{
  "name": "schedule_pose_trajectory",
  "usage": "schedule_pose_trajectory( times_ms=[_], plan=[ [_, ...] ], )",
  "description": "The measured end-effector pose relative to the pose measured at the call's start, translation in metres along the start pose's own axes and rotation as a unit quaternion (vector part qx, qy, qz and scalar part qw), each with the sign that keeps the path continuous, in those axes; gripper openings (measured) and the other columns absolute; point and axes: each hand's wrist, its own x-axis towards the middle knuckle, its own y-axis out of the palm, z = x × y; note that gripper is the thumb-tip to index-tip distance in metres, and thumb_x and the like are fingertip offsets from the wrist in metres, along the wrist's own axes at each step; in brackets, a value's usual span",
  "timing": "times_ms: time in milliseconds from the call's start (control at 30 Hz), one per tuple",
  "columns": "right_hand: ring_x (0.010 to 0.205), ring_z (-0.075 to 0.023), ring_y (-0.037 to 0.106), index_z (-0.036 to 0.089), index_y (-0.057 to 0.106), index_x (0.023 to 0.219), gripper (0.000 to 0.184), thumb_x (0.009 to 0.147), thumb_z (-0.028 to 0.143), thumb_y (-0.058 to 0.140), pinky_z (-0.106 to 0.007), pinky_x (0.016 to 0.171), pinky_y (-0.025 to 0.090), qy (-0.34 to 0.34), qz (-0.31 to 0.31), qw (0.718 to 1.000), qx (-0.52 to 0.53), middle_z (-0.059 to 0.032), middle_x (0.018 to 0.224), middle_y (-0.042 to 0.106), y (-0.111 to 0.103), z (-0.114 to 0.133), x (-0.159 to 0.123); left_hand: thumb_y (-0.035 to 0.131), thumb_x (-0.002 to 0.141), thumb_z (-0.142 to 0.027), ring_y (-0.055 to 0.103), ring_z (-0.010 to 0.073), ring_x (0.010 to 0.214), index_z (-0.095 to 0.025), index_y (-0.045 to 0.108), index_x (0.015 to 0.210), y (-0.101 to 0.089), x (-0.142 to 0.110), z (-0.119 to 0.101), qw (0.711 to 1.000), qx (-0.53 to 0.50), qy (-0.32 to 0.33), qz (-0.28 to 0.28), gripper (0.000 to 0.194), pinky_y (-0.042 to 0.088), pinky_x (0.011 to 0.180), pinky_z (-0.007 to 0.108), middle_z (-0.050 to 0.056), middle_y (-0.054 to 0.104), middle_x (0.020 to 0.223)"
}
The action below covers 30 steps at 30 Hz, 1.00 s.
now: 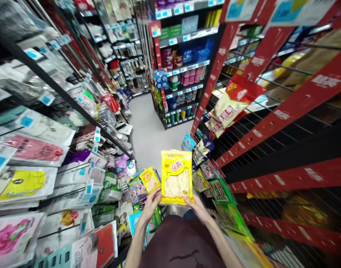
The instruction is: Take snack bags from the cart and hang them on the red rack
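Observation:
I hold a yellow snack packet (176,176) upright in front of me with both hands. It has a clear window showing pale strips and a red and white label at the top. My left hand (151,203) grips its lower left corner. My right hand (197,206) grips its lower right corner. Just left of it sits a smaller yellow packet (150,179) on top of a pile of goods.
I stand in a narrow shop aisle. Hanging packets fill the left racks (33,178). Red wire shelves (284,111) with snack bags (232,104) line the right. A grey floor (148,130) leads to a shelf unit (181,70) of bottles ahead.

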Motion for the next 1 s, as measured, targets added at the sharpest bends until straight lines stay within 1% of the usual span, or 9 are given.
schedule_pose_trajectory(
  times_ms=[100,200,333,433,533,700,767,900,1000],
  plan=[
    [0.097,-0.0251,0.065,0.016,0.066,0.109,0.044,0.081,0.05,0.064,-0.043,0.092,0.049,-0.021,0.007,0.999,-0.038,-0.0114,0.108,0.069,0.016,0.01,0.002,0.065,0.078,-0.051,0.056,0.0293,0.118,-0.016,0.058,0.122,-0.001,-0.007,-0.007,0.998,-0.058,0.035,-0.014,0.056,0.046,0.099,0.04,0.013,0.061,0.125],
    [0.097,-0.0248,0.064,0.017,0.067,0.109,0.043,0.08,0.049,0.065,-0.04,0.091,0.05,-0.041,0.015,0.997,-0.069,-0.0109,0.109,0.069,0.032,0.014,0.005,0.067,0.076,-0.05,0.055,0.0293,0.12,-0.015,0.057,0.119,0.001,-0.009,-0.01,0.994,-0.068,0.048,-0.068,0.057,0.047,0.098,0.038,0.014,0.06,0.126],
    [0.098,-0.0251,0.064,0.018,0.066,0.11,0.043,0.081,0.049,0.065,-0.037,0.087,0.051,-0.061,-0.033,0.996,-0.052,-0.0103,0.11,0.068,0.043,0.009,0.008,0.066,0.075,-0.053,0.056,0.0288,0.118,-0.014,0.056,0.116,-0.001,-0.009,-0.009,0.99,-0.079,0.043,-0.109,0.058,0.048,0.096,0.037,0.015,0.061,0.125],
    [0.091,-0.0249,0.066,0.019,0.067,0.11,0.044,0.081,0.051,0.064,-0.036,0.081,0.052,-0.068,-0.073,0.995,-0.015,-0.0088,0.105,0.07,0.047,0.006,0.011,0.069,0.071,-0.055,0.06,0.0278,0.112,-0.016,0.054,0.116,-0.004,-0.01,-0.007,0.988,-0.097,0.04,-0.111,0.062,0.049,0.095,0.038,0.015,0.062,0.121],
    [0.082,-0.0246,0.067,0.017,0.069,0.105,0.045,0.077,0.053,0.068,-0.035,0.075,0.053,-0.072,-0.086,0.994,-0.013,-0.0081,0.096,0.072,0.05,0.008,0.013,0.071,0.068,-0.056,0.061,0.0277,0.111,-0.016,0.055,0.116,-0.007,-0.01,-0.006,0.989,-0.097,0.024,-0.112,0.065,0.049,0.096,0.038,0.015,0.064,0.118],
    [0.078,-0.0239,0.066,0.015,0.07,0.102,0.044,0.077,0.051,0.068,-0.034,0.073,0.053,-0.075,-0.108,0.991,-0.028,-0.008,0.09,0.072,0.056,0.008,0.01,0.07,0.071,-0.05,0.059,0.0289,0.115,-0.017,0.054,0.117,-0.011,-0.008,-0.008,0.982,-0.166,0.015,-0.089,0.059,0.048,0.098,0.04,0.015,0.062,0.121],
    [0.077,-0.023,0.066,0.015,0.07,0.102,0.041,0.08,0.049,0.066,-0.033,0.073,0.052,-0.075,-0.108,0.991,-0.036,-0.0077,0.091,0.072,0.056,0.007,0.007,0.07,0.071,-0.049,0.057,0.0296,0.117,-0.017,0.056,0.115,-0.012,-0.007,-0.009,0.983,-0.161,0.011,-0.085,0.056,0.047,0.098,0.039,0.014,0.062,0.121],
    [0.076,-0.0224,0.065,0.015,0.07,0.102,0.039,0.08,0.047,0.066,-0.032,0.07,0.052,-0.086,-0.12,0.987,-0.065,-0.0079,0.091,0.072,0.055,0.012,0.0,0.069,0.075,-0.044,0.058,0.0289,0.115,-0.017,0.057,0.11,-0.012,-0.007,-0.021,0.992,-0.116,0.036,-0.039,0.047,0.048,0.096,0.037,0.012,0.063,0.12],
    [0.076,-0.0224,0.065,0.015,0.07,0.101,0.041,0.076,0.047,0.07,-0.03,0.068,0.051,-0.084,-0.12,0.986,-0.073,-0.0082,0.091,0.072,0.058,0.02,-0.004,0.067,0.077,-0.042,0.062,0.0266,0.107,-0.017,0.055,0.108,-0.01,-0.011,-0.036,0.993,-0.105,0.039,-0.037,0.041,0.051,0.088,0.033,0.012,0.065,0.117]
  ],
)
